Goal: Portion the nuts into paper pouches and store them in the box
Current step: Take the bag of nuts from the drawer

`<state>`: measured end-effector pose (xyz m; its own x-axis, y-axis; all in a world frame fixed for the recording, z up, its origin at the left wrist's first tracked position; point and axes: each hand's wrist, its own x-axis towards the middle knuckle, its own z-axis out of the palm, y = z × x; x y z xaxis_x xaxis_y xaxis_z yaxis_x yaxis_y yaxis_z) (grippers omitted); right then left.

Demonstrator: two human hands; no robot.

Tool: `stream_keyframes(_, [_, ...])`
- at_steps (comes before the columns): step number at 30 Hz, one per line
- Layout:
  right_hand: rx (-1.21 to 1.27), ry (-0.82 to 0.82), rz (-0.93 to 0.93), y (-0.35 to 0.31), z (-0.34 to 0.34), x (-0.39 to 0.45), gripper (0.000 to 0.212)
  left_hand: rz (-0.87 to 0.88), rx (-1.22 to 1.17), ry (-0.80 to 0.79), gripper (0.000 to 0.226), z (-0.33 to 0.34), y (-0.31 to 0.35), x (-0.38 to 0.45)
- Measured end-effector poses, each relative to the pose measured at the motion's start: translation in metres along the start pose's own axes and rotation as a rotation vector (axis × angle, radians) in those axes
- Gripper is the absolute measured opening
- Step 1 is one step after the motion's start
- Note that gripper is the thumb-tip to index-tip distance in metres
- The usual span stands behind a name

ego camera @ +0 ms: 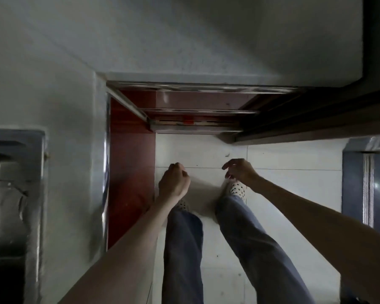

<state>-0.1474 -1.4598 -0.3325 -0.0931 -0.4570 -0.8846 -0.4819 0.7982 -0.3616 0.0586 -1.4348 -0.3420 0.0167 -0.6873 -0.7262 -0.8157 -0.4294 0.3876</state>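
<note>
Your forearms reach down to a fisted left hand (173,181) and loosely curled, empty right hand (239,171); with no nuts in view, you risk fumbling blind.

A single head-worn wide-angle view looks almost straight down from standing height, past a pale speckled stone countertop (184,40) at the frame's top to the white tiled floor (294,189) far below. Two bare forearms reach in from the bottom corners. The lens bends straight edges near the borders, and the dim picture is slightly blurred.
</note>
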Motion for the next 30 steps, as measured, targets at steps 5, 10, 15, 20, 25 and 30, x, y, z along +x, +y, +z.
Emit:
stream_keyframes(5, [-0.386,0.077,-0.181,-0.010,0.009,0.092,0.033,0.079,0.122,0.097,0.033,0.022,0.001,0.083])
stream_keyframes(10, [-0.673,0.214,-0.380,-0.020,0.012,0.154,0.040,0.215,0.333,0.205,0.035,0.028,0.001,0.157])
stream_keyframes(15, [-0.834,0.252,-0.469,-0.032,0.016,0.187,0.066,0.307,0.519,0.137,0.062,0.022,0.001,0.202])
stream_keyframes(20, [-0.822,0.193,-0.381,-0.039,0.021,0.197,0.083,0.246,0.538,0.054,0.062,0.020,-0.002,0.217])
stream_keyframes(25, [-0.827,0.154,-0.323,-0.040,0.025,0.207,0.070,0.194,0.488,-0.037,0.060,0.011,-0.003,0.223])
stream_keyframes(30, [-0.847,0.134,-0.315,-0.030,0.030,0.214,0.068,0.190,0.506,-0.085,0.060,0.019,-0.014,0.222])
